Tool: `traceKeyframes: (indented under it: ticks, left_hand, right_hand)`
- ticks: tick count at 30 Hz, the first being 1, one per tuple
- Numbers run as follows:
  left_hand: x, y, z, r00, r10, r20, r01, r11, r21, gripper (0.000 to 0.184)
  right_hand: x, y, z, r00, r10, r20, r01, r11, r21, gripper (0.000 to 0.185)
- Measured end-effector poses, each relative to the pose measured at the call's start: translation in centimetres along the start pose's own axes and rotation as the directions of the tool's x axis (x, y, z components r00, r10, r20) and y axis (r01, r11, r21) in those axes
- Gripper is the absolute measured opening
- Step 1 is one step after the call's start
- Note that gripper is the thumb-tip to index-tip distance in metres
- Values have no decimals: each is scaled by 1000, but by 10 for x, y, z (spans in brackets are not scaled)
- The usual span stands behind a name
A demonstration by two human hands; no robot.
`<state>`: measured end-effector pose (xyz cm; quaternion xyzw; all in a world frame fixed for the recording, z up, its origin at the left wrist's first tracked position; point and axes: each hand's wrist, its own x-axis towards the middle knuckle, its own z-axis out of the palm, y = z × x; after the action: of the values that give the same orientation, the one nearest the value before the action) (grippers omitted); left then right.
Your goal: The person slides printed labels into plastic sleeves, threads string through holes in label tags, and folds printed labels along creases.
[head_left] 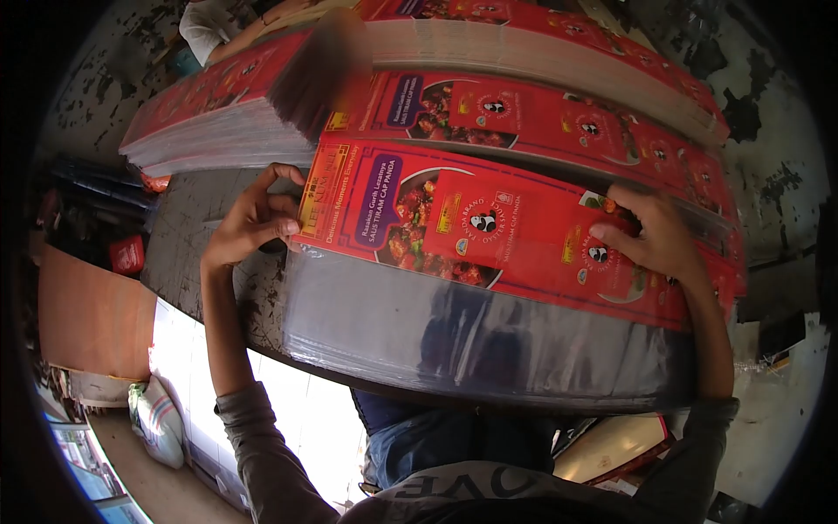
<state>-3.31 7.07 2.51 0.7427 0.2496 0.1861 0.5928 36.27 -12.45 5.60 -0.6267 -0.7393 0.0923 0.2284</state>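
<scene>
In front of me lies a long red printed sheet (541, 218) with food pictures and panda logos, on top of a thick stack with clear plastic film (489, 336) along its near side. My left hand (249, 223) is at the sheet's left end, thumb and fingers closed on its edge. Farther right, my right hand (650, 236) has its thumb on the printed face and its fingers around the far edge. How many layers each hand grips is hidden. Just behind it lies another row of red printed sheets (532, 113).
More red printed stacks stand at the back (559, 44) and at the left (209, 92), the latter partly blurred. The worn dark table (188, 231) has its edge at my body. Another person's arm (240, 39) shows at the top left. A white sack (157, 419) sits on the floor.
</scene>
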Motion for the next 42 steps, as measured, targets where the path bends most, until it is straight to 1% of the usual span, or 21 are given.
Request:
traceKeyframes:
  ticks: [3, 7, 9, 11, 14, 15, 16, 17, 18, 19, 20, 22, 23, 24, 26, 28, 29, 31, 34, 37, 42]
  left_hand:
    - [1, 0, 1, 999, 20, -33, -19, 999, 45, 51]
    - [2, 0, 5, 997, 32, -74, -25, 995, 94, 63]
    - [2, 0, 6, 996, 40, -78, -32, 995, 99, 68]
    - [0, 3, 7, 994, 28, -105, -23, 999, 47, 73]
    - [1, 6, 9, 993, 67, -101, -52, 987, 150, 72]
    - [-2, 13, 10, 994, 40, -105, -22, 985, 172, 63]
    - [-2, 20, 16, 995, 57, -80, -42, 983, 178, 63]
    - [-1, 27, 25, 971, 177, -161, -67, 847, 527, 58]
    - [-1, 34, 34, 930, 313, -195, -34, 601, 799, 54]
    - [1, 44, 47, 900, 387, -202, 3, 457, 890, 46]
    - [4, 51, 57, 906, 379, -191, -5, 459, 888, 46]
    - [11, 60, 70, 885, 464, -26, -191, 414, 890, 46]
    - [14, 62, 75, 918, 396, -18, -206, 516, 832, 49]
    - [19, 60, 77, 915, 403, -17, -213, 519, 828, 49]
    - [28, 54, 78, 897, 432, 87, -261, 362, 895, 53]
    - [30, 45, 75, 912, 406, 61, -226, 371, 901, 59]
    - [29, 45, 74, 910, 409, 63, -238, 395, 887, 61]
    - [29, 41, 72, 917, 396, 56, -233, 416, 879, 63]
    - [30, 34, 70, 906, 422, 34, -215, 389, 896, 64]
    - [30, 32, 71, 920, 391, -36, -154, 442, 884, 66]
    - [29, 33, 69, 905, 425, -13, -146, 341, 929, 54]
  right_hand:
    - [-2, -3, -5, 994, 47, 95, -40, 997, -72, 35]
    - [-3, -5, -12, 984, 79, 162, -69, 995, -69, 36]
    - [-3, -3, -15, 962, 40, 270, -11, 994, -107, 35]
    - [-4, 5, -12, 958, 27, 286, -1, 996, -90, 36]
    - [-3, 2, -14, 952, 34, 304, 0, 994, -109, 40]
    - [-6, 2, -17, 949, 43, 311, 2, 990, -142, 43]
    - [-12, 2, -24, 955, 64, 291, -19, 988, -153, 43]
    - [-18, 1, -31, 985, -5, 171, 30, 989, -146, 44]
    - [-24, -1, -36, 996, -72, 57, 79, 987, -138, 45]
    - [-31, -4, -48, 997, -53, 53, 60, 990, -131, 45]
    - [-40, -6, -68, 998, -10, 58, 17, 992, -127, 47]
    - [-60, -1, -85, 997, 34, 63, -26, 991, -133, 48]
    - [-75, 1, -89, 992, 112, 58, -99, 977, -191, 44]
    - [-89, 3, -92, 981, 187, 47, -170, 953, -250, 40]
    - [-122, 10, -81, 979, 189, -72, -202, 933, -299, 42]
    - [-146, 22, -66, 944, 239, -228, -287, 935, -210, 44]
    - [-156, 28, -58, 948, 228, -223, -274, 939, -207, 44]
    - [-164, 38, -43, 876, 288, -386, -407, 871, -274, 44]
    - [-158, 35, -44, 860, 279, -427, -415, 870, -268, 42]
    - [-155, 37, -40, 860, 290, -420, -431, 853, -294, 40]
    - [-155, 44, -38, 861, 322, -393, -449, 845, -291, 41]
